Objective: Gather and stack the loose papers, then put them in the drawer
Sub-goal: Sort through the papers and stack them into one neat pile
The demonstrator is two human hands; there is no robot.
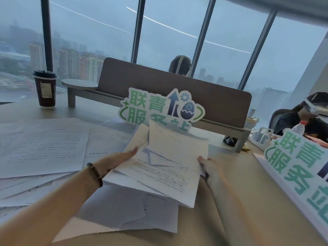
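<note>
A loose bundle of papers [159, 167] sits between the two hands, above the desk [230, 201]: the left hand [113, 161] is at its left edge, the right hand [211, 167] at its right edge. More sheets [42, 148] lie spread on the desk to the left of the left fingers, and others [131, 210] lie beneath the bundle. Beyond the fingertips a cut-out sign [159, 105] stands upright before a desk divider [177, 89]. Far left of the fingers, further back, stands a lidded cup [45, 88]. To the right of the right fingers a second sign [298, 167] leans, with a bottle [299, 127] behind it.
</note>
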